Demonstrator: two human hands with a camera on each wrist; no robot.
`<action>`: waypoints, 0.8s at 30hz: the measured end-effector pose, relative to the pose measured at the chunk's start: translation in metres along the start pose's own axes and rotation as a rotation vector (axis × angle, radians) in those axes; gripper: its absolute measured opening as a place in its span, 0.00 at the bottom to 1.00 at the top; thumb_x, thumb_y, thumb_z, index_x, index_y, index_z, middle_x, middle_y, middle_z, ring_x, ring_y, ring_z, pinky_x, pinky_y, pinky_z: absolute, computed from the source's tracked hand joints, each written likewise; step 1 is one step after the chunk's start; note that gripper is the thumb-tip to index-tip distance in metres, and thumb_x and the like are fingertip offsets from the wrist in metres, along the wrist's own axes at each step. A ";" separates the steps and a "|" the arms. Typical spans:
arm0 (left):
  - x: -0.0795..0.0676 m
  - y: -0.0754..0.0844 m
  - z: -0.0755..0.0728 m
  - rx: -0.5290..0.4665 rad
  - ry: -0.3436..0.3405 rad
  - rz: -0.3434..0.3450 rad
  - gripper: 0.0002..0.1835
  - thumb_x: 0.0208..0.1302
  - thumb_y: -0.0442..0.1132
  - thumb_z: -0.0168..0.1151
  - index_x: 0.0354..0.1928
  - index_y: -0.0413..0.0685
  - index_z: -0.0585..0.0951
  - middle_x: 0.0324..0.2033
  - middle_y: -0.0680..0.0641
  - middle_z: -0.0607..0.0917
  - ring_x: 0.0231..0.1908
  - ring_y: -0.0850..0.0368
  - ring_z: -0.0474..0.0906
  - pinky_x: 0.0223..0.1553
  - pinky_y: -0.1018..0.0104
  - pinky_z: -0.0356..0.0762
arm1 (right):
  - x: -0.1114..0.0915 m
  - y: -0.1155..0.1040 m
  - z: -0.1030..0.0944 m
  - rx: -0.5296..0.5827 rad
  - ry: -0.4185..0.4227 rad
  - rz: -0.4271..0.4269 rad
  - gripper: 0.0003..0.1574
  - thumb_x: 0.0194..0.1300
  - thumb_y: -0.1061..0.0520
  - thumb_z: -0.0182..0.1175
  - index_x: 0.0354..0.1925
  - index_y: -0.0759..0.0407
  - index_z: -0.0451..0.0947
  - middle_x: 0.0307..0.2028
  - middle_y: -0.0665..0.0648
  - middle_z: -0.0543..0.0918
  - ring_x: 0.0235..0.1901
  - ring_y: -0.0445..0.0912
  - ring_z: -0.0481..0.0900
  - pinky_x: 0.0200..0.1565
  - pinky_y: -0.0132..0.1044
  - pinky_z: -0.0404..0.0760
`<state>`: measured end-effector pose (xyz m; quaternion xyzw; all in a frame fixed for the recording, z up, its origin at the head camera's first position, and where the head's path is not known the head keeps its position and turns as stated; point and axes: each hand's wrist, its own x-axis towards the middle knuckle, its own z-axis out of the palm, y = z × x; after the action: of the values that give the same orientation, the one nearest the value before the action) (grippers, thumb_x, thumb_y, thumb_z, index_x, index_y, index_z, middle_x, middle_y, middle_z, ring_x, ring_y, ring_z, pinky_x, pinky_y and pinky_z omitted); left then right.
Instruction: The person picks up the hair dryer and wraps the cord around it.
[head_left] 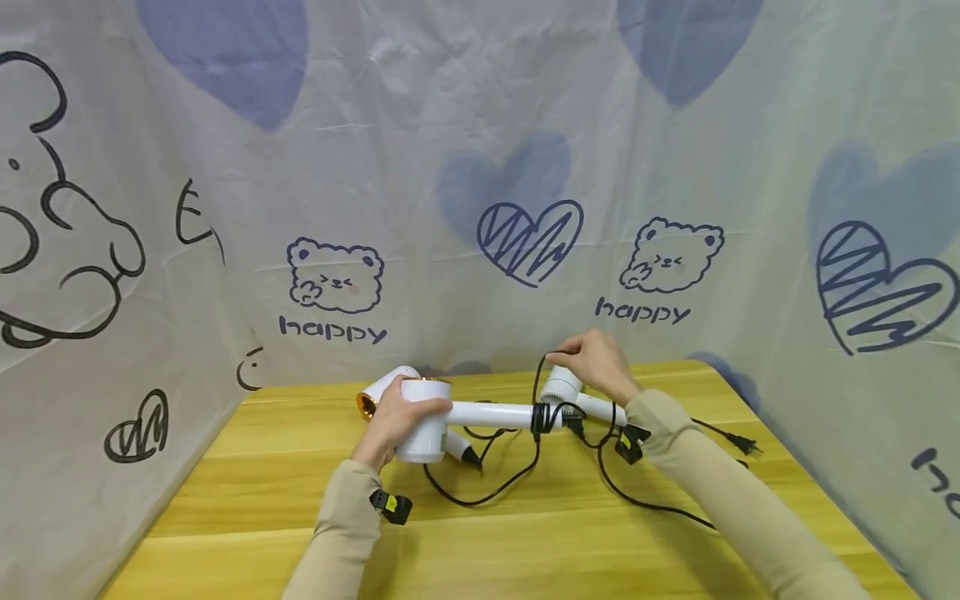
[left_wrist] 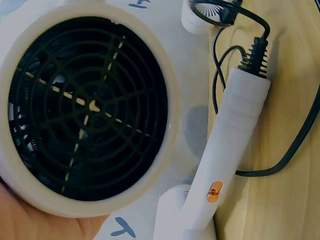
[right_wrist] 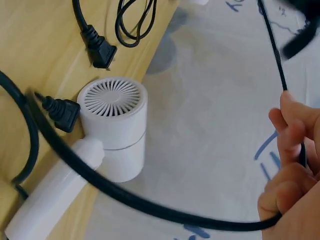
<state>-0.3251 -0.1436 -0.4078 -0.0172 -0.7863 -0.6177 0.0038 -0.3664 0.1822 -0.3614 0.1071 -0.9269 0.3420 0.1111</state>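
My left hand (head_left: 393,425) grips a white hair dryer (head_left: 426,437) round its head, above the table. Its handle points right, and a black cord (head_left: 541,418) is wound in several turns near the handle's end. Up close, the round dark grille (left_wrist: 92,106) of this dryer fills much of the left wrist view. Beyond the handle's end, my right hand (head_left: 596,364) is raised and pinches a length of the cord. In the right wrist view the cord (right_wrist: 150,206) sweeps in a loop to the curled fingers (right_wrist: 290,132) and runs on upward from them.
A second white hair dryer (left_wrist: 225,145) with a gold-rimmed nozzle lies behind my left hand. Another white hair dryer (right_wrist: 117,132) lies on the right, below my right hand. Black cords and a plug (head_left: 742,443) spread over the wooden table (head_left: 480,550). A printed cloth (head_left: 420,250) hangs behind.
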 end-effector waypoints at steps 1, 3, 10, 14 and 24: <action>0.000 0.000 0.001 0.009 0.007 0.010 0.38 0.45 0.45 0.77 0.56 0.43 0.67 0.47 0.37 0.76 0.37 0.46 0.81 0.30 0.55 0.85 | -0.001 -0.003 0.000 -0.012 0.014 -0.004 0.17 0.62 0.41 0.66 0.41 0.49 0.89 0.42 0.53 0.89 0.37 0.45 0.83 0.36 0.37 0.81; -0.001 0.001 0.002 0.031 0.027 0.027 0.38 0.44 0.46 0.78 0.55 0.44 0.67 0.46 0.37 0.77 0.38 0.45 0.81 0.30 0.56 0.85 | -0.003 -0.009 0.001 -0.022 0.042 -0.013 0.17 0.62 0.42 0.65 0.41 0.50 0.89 0.42 0.54 0.89 0.32 0.45 0.83 0.29 0.36 0.79; -0.005 0.009 0.007 0.196 0.205 0.077 0.47 0.41 0.51 0.78 0.62 0.43 0.65 0.45 0.38 0.79 0.40 0.44 0.80 0.33 0.58 0.84 | -0.011 -0.025 0.001 -0.053 0.180 -0.041 0.16 0.63 0.43 0.64 0.40 0.51 0.88 0.37 0.55 0.90 0.13 0.39 0.63 0.14 0.29 0.55; -0.005 0.010 0.008 0.259 0.294 0.063 0.47 0.40 0.54 0.77 0.62 0.44 0.66 0.45 0.39 0.80 0.41 0.44 0.79 0.35 0.57 0.83 | -0.016 -0.034 0.004 -0.056 0.186 -0.067 0.16 0.63 0.43 0.64 0.40 0.51 0.88 0.36 0.54 0.90 0.10 0.38 0.58 0.12 0.29 0.53; -0.004 0.010 0.008 0.272 0.451 0.049 0.50 0.41 0.58 0.75 0.63 0.45 0.63 0.44 0.39 0.79 0.41 0.44 0.78 0.39 0.55 0.81 | -0.030 -0.040 0.019 -0.065 0.189 -0.181 0.13 0.65 0.47 0.63 0.37 0.53 0.88 0.20 0.50 0.84 0.09 0.38 0.53 0.12 0.29 0.49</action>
<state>-0.3206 -0.1333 -0.4000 0.1026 -0.8406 -0.4942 0.1965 -0.3296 0.1438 -0.3589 0.1542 -0.9094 0.3091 0.2317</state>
